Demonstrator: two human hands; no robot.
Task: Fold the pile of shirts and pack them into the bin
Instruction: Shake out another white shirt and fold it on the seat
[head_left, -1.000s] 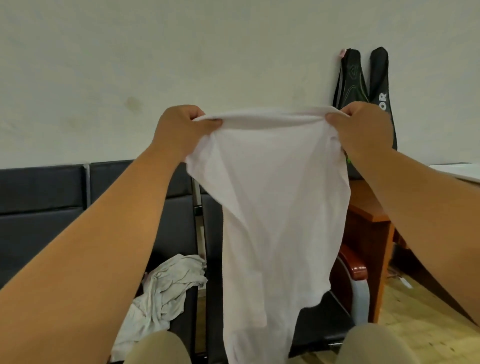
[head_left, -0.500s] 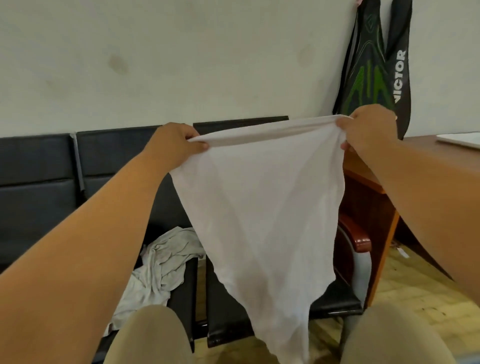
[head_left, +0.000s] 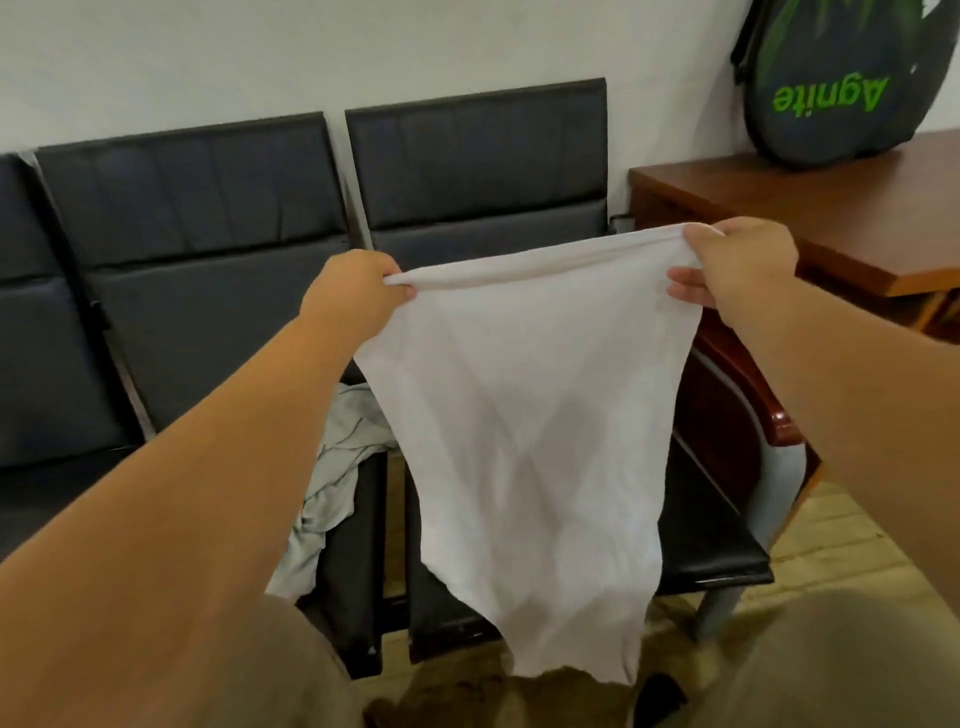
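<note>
A white shirt (head_left: 524, 426) hangs in the air in front of me, over the right black seat. My left hand (head_left: 353, 291) pinches its top edge at the left corner. My right hand (head_left: 737, 265) grips the top edge at the right corner. The cloth is stretched between both hands and tapers to a point near the floor. A crumpled pale grey shirt (head_left: 332, 473) lies on the middle seat, partly hidden behind my left arm and the white shirt. No bin is in view.
A row of black padded seats (head_left: 208, 218) stands against the white wall. A brown wooden desk (head_left: 810, 218) is at the right with a dark racket bag (head_left: 831, 83) leaning on it. My knees fill the bottom corners.
Both hands have come down with the white shirt, and my view has tilted down toward the seats. The shirt hangs lower and more spread out.
</note>
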